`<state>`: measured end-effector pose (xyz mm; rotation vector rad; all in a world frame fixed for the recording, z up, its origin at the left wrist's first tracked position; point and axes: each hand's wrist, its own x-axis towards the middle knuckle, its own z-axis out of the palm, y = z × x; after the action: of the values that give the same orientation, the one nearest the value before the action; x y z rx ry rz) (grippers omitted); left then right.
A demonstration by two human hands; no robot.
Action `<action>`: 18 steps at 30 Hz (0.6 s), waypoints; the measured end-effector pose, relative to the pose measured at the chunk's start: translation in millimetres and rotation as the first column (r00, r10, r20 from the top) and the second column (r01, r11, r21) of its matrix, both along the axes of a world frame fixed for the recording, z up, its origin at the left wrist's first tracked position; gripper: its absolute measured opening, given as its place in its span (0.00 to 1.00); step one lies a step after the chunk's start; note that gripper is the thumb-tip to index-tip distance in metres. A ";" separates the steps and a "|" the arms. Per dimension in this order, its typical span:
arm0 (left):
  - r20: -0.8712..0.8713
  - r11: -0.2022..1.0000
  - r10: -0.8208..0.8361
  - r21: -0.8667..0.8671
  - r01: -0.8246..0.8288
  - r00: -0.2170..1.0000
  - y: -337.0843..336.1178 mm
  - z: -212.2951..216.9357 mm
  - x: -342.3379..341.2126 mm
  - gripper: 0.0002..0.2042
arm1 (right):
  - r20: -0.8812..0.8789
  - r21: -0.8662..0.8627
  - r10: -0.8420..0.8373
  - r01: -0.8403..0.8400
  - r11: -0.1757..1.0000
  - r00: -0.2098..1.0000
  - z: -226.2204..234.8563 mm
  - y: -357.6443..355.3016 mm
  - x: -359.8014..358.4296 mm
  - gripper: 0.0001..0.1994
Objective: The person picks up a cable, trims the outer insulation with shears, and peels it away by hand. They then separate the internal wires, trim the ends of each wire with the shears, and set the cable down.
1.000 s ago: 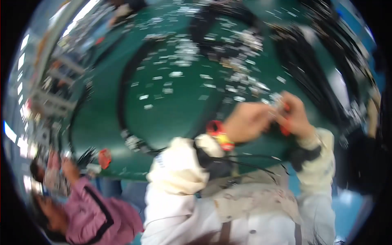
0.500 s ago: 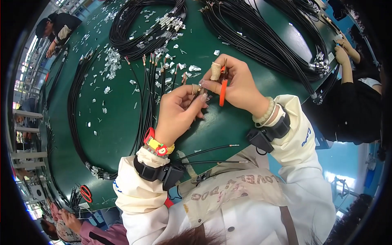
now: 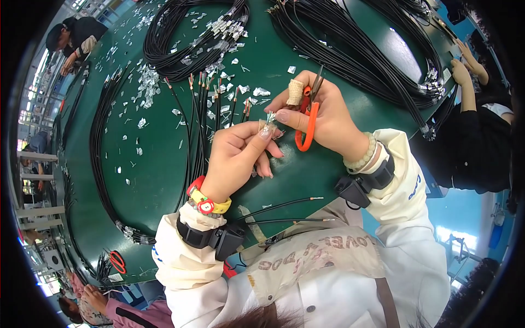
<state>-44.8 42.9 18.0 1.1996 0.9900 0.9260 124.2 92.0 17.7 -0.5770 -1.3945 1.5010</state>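
My left hand [image 3: 240,156] pinches the stripped end of a black cable between thumb and index finger. Thin, light-coloured wires [image 3: 270,117] stick up from the pinch, slightly fanned out. Close beside them is my right hand [image 3: 322,117], its thumb tip at the wires. Orange-handled scissors [image 3: 308,131] are kept in that hand, blades pointing away from me. A beige finger cover [image 3: 295,92] sits on a right finger. Just left of my left hand, several black cables with stripped ends [image 3: 205,104] lie in a row on the green table [image 3: 158,180].
Large coils of black cable [image 3: 164,65] and long bundles [image 3: 350,60] lie along the far side. Clear scraps [image 3: 147,82] litter the table. Two loose cable ends [image 3: 290,220] lie near its front edge. Red-handled scissors [image 3: 117,262] rest front left. Other people work around the table.
My right hand has tilted the scissors and shifted slightly right. The wires at the cable end now show, spread out above my left fingertips.
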 end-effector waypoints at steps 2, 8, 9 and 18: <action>-0.011 1.000 -0.009 -0.004 0.009 1.000 0.5 -0.3 -2.0 0.12 | -0.014 0.005 0.002 -0.001 1.000 1.000 0.6 0.4 -2.0 0.13; -0.189 0.988 0.122 0.116 -0.102 0.974 0.6 -8.3 7.4 0.08 | 0.255 0.321 -0.086 -0.001 0.947 0.963 3.7 3.9 1.6 0.13; -0.267 0.972 0.178 0.195 -0.128 0.947 0.7 -10.5 8.6 0.07 | 0.343 0.470 -0.151 -0.030 0.882 0.927 3.9 4.9 2.5 0.13; -0.208 0.973 0.212 0.137 -0.186 0.955 -7.9 -14.8 -0.7 0.06 | 0.287 0.535 -0.225 0.039 0.844 0.931 0.9 -1.6 -4.2 0.15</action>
<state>-45.6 35.0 3.2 1.3398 1.2686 1.0346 120.1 90.4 18.6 -0.5863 -1.9011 0.8657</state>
